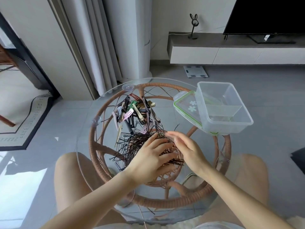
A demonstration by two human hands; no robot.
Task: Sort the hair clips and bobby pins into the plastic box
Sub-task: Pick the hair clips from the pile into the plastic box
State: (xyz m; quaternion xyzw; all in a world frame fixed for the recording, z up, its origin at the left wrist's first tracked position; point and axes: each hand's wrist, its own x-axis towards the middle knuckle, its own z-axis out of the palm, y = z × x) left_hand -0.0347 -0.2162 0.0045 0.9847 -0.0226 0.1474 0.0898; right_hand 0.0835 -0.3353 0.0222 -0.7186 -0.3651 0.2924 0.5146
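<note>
Raking at the bobby pins [132, 146] with left hand [148, 160] flat and spread, right hand [184, 146] loosely open, holding nothing I can see. Tangled pins could skid off the glass table [206, 210]; plastic box [222, 108] sits far right, practically empty.

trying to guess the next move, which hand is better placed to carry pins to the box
Right, probably. The right hand is on the side nearer the box, at the pile's edge with fingers lifted. The left hand lies flat across the pins, farther off.
</note>
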